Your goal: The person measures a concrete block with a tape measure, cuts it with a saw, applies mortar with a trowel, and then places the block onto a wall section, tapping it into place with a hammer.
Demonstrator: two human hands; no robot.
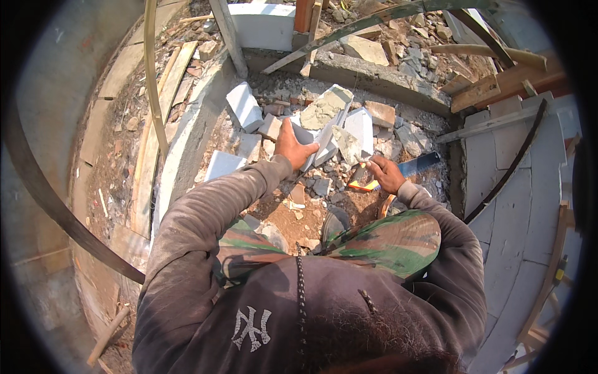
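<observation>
My left hand (293, 147) grips the near edge of a light grey block (330, 128), thumb on one side and fingers on the other. Rough beige mortar (326, 107) coats the block's upper face. To the right, my right hand (386, 174) is closed around the handle of what looks like a trowel; its mortar-smeared blade (347, 144) points toward the block. Under and beside that hand lies a handsaw with a blue blade (418, 164) and an orange and yellow handle (363, 186). My fingers partly hide the trowel's handle.
Cut white blocks (245, 107) and broken rubble surround the work spot. A concrete beam (386, 81) runs behind, and a low concrete edge (196, 134) borders the left. A grey block wall (501, 206) stands at right. Curved strips (152, 75) arch across the view.
</observation>
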